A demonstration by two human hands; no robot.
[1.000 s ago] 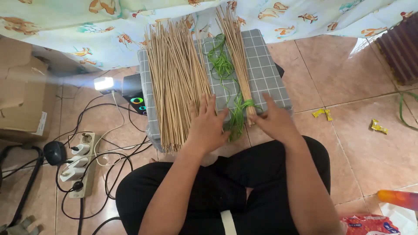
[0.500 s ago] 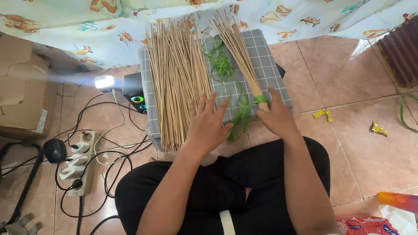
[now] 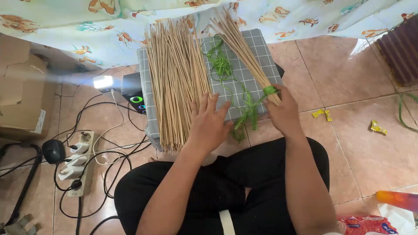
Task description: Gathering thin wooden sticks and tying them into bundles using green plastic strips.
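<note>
Nearest the camera, black-trousered legs [image 3: 244, 187] fill the lower frame, the person seated on a tiled floor [image 3: 348, 130]. Just beyond, left hand [image 3: 209, 124] lies flat, fingers spread, nothing grasped, pressing on the near end of the loose stick pile [image 3: 174, 78]. Right hand [image 3: 285, 113] is clenched around the butt end of a tied stick bundle [image 3: 244, 48], with a green tie [image 3: 271, 90] wrapped round the sticks right at the fingers. Bundle slants up and away across a grey checked cushion [image 3: 257, 52], fanning out at its far tip. Loose green strips [image 3: 224, 67] lie on the cushion between pile and bundle, trailing off the near edge between the hands.

Step in hand, as I judge it: bundle bound, held at the knot; pile steadied. Next move likely calls for keeping the grip tight on the knot so the sticks don't slip, and lifting the bundle clear without dragging the strips.

Left side: power strip [image 3: 78, 163] with plugs and cables, a black device with a lit ring [image 3: 136, 99], cardboard box [image 3: 21, 87]. Right side: yellow scraps [image 3: 322, 114] on the tiles. Farthest back: patterned cloth [image 3: 283, 13] hanging along the top.
</note>
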